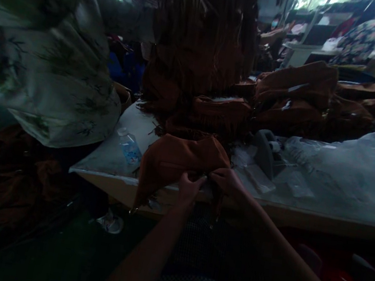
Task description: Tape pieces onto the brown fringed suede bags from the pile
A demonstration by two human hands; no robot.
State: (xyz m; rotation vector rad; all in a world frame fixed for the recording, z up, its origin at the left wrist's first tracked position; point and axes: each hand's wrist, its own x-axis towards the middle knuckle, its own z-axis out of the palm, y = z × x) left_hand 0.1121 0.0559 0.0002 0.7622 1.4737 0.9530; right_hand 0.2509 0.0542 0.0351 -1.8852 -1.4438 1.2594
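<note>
A brown bag [185,152] with a zip-like slit across its face lies over the table's front edge, its lower corners hanging down. My left hand [189,188] pinches at the right end of that slit, where something small and shiny shows near the fingertips. Close beside it, my right hand [226,180] has its fingers closed on the bag's right side. The dim light hides exactly what lies between the fingers. Small metal fittings hang at the bag's lower corners.
A water bottle [129,146] stands left of the bag. Behind are piled brown fringed bags [292,91]. To the right are a grey tape dispenser [267,151] and clear plastic [359,164]. A person in a patterned top [59,66] stands left, near a brown heap [25,185] on the floor.
</note>
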